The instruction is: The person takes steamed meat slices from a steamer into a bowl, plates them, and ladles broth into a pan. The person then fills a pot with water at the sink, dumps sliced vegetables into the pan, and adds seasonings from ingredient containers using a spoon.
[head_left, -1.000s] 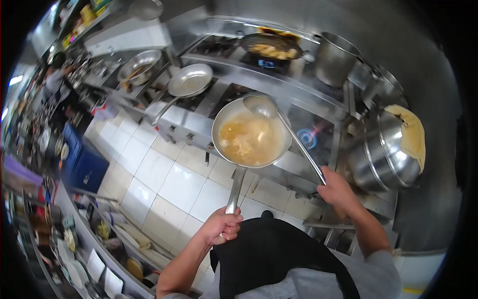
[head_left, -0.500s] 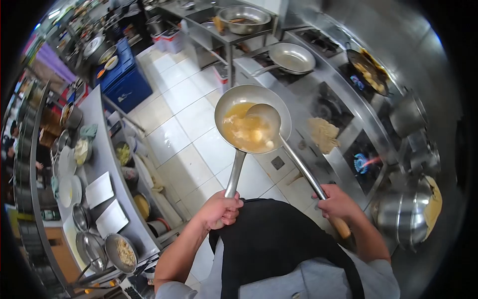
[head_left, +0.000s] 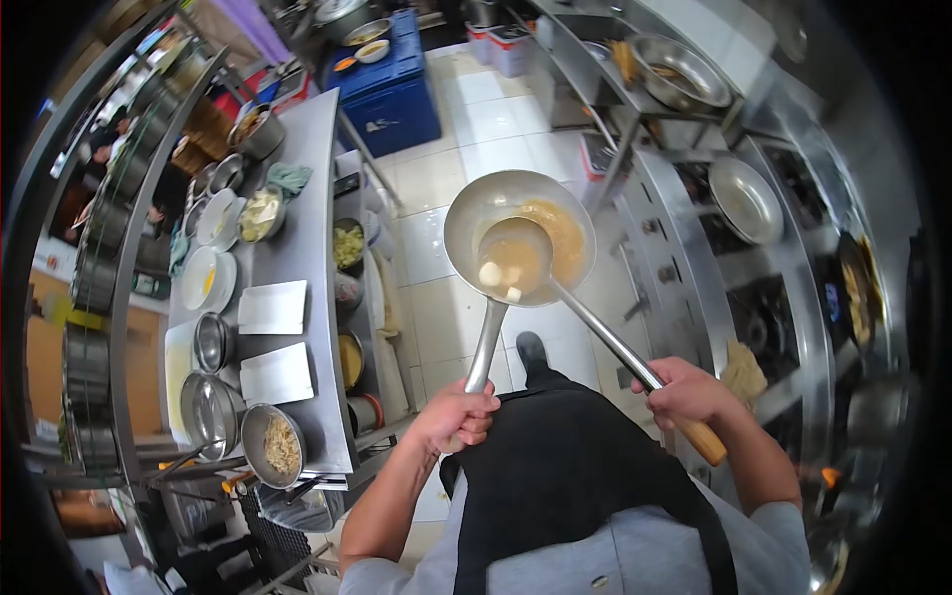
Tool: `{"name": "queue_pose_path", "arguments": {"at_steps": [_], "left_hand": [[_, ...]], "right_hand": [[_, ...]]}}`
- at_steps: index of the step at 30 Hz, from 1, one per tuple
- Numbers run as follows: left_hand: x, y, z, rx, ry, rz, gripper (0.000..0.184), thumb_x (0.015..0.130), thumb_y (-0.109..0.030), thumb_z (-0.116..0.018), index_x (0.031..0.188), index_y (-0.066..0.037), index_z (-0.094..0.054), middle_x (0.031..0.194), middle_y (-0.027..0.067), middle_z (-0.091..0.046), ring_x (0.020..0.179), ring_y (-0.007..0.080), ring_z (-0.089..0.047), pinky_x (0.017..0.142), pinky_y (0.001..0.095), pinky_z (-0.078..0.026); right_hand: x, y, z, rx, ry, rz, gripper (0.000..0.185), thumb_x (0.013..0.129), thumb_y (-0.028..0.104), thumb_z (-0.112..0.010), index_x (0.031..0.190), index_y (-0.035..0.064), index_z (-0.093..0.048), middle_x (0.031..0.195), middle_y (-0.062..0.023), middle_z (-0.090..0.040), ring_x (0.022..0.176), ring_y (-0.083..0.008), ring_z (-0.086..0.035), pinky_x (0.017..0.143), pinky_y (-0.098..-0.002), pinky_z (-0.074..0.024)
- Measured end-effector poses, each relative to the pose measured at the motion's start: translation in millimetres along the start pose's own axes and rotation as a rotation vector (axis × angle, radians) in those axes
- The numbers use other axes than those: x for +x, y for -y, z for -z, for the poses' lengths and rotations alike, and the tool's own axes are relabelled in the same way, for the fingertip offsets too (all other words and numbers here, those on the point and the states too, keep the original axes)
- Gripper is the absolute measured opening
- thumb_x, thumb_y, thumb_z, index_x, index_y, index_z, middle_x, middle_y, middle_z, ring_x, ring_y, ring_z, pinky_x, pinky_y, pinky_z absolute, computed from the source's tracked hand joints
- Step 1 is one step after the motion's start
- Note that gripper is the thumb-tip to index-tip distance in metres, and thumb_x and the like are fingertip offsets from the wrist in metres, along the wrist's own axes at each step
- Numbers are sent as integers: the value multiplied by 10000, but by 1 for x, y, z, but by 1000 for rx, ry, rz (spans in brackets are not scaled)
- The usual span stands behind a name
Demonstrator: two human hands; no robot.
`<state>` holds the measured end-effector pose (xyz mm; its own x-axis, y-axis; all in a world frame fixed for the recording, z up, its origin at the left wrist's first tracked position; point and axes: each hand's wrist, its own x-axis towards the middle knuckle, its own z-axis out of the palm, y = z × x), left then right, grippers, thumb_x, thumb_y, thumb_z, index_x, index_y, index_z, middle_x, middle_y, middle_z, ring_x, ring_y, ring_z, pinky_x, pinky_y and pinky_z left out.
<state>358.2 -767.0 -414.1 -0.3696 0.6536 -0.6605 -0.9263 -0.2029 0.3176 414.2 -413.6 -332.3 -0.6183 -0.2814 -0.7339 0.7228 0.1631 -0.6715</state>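
Observation:
My left hand [head_left: 457, 416] is closed around the metal handle of a frying pan [head_left: 468, 203], held up over the floor in front of me. Brown sauce [head_left: 565, 238] covers part of the pan's bottom. My right hand [head_left: 684, 392] grips a long-handled ladle [head_left: 607, 330] near its wooden end. The ladle's bowl rests inside the pan and is full of sauce, with a few pale chunks [head_left: 491, 275] at its near edge. Whether the bowl touches the pan's bottom I cannot tell.
On my left, a steel counter [head_left: 315, 218] bears two white rectangular plates [head_left: 273, 307], several bowls and a pan of shredded food [head_left: 276, 446]. A stove [head_left: 694, 268] with another pan [head_left: 746, 201] lines the right. Ahead stands a blue chest [head_left: 402, 99]; tiled floor [head_left: 436, 248] runs between.
My view has swung left, toward the counter with the plates. The pan and ladle have come along with me, away from the stove. Inside the pan, the ladle's bowl has shifted left and nearer the handle.

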Motion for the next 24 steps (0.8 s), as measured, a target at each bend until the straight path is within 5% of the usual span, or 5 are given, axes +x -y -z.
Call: {"name": "queue_pose_path", "arguments": {"at_steps": [5, 9, 24], "left_hand": [[10, -37, -2, -120, -42, -95, 200, 852, 24, -581, 873, -117, -440, 582, -62, -304, 426, 31, -258, 358, 208, -181], [16, -60, -5, -274, -6, -178, 177, 871, 21, -559, 862, -106, -436, 589, -62, -293, 426, 27, -254, 354, 205, -178], [-5, -175, 22, -502, -123, -452, 178, 873, -6, -593, 876, -138, -474, 576, -72, -299, 431, 34, -276, 360, 210, -214]], "right_hand": [[55, 73, 37, 273, 170, -105, 241, 724, -25, -530, 961, 18, -513, 615, -47, -492, 458, -147, -486, 445, -290, -420], [94, 143, 48, 52, 246, -140, 234, 738, -12, -534, 969, 23, -515, 618, -48, -490, 476, -141, -484, 453, -285, -418], [231, 352, 4, -2, 468, -145, 257, 719, -36, -512, 974, -11, -537, 704, -33, -496, 435, -142, -447, 403, -275, -367]]}}
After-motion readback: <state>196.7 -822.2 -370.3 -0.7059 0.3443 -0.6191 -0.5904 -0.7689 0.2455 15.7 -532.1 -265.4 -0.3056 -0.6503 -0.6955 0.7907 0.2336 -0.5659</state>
